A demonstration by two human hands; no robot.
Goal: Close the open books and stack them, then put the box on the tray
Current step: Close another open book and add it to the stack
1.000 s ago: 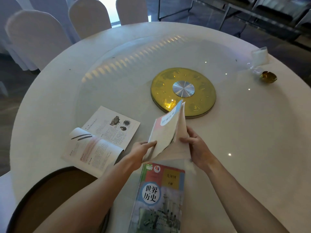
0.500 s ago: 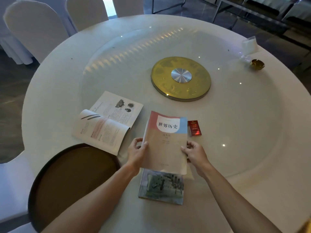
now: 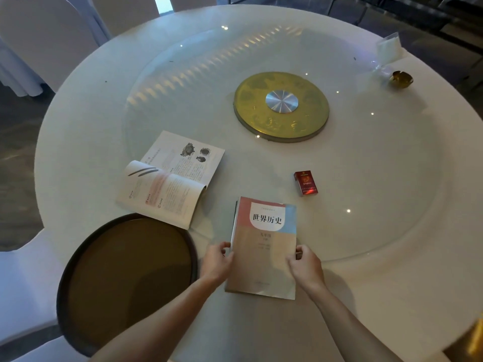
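Observation:
A closed pink, blue and tan book [image 3: 264,246] lies flat near the table's front edge, squarely covering a second closed book beneath it. My left hand [image 3: 218,261] grips its left edge and my right hand [image 3: 304,266] grips its right edge. An open book [image 3: 170,178] lies face up to the left, pages spread, touched by neither hand. A small red box [image 3: 305,183] lies on the table beyond the stack, to the right. A round dark-rimmed brown tray [image 3: 78,257] sits at the front left, overhanging the table edge.
A gold disc with a silver hub [image 3: 281,107] sits at the centre of the glass turntable. At the far right are a clear plastic bag [image 3: 388,48] and a small gold dish [image 3: 401,79]. White-covered chairs [image 3: 49,32] ring the far left side.
The half-open book was shut, laid down flat and slid back over the lower book until it covers it. Both hands stayed on its edges. The red box came into view.

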